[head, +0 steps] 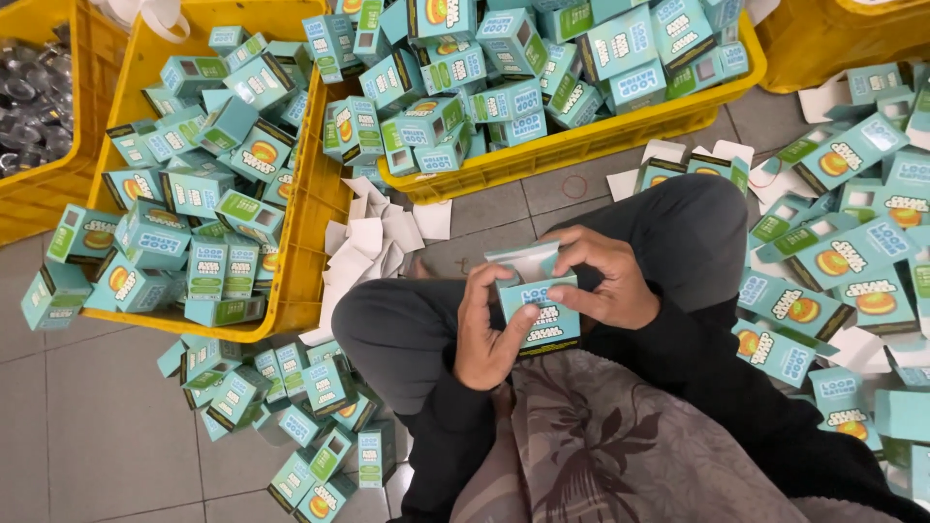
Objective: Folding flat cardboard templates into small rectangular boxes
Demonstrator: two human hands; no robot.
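Note:
I hold a small teal cardboard box [539, 308] over my lap, its top flap standing open. My left hand [490, 334] grips the box from the left side and below, thumb on its front. My right hand [601, 281] holds the upper right edge, fingers bent over the open flap. Both hands are on the same box. My legs in dark trousers are folded beneath, on the tiled floor.
Two yellow crates [308, 203] [581, 145] filled with several teal boxes stand ahead. Flat unfolded teal boxes [843, 261] lie in a heap at right, assembled ones [310, 416] on the floor at lower left. White card scraps [373, 242] lie ahead of my knee. Another yellow crate [44, 184] holds metal parts.

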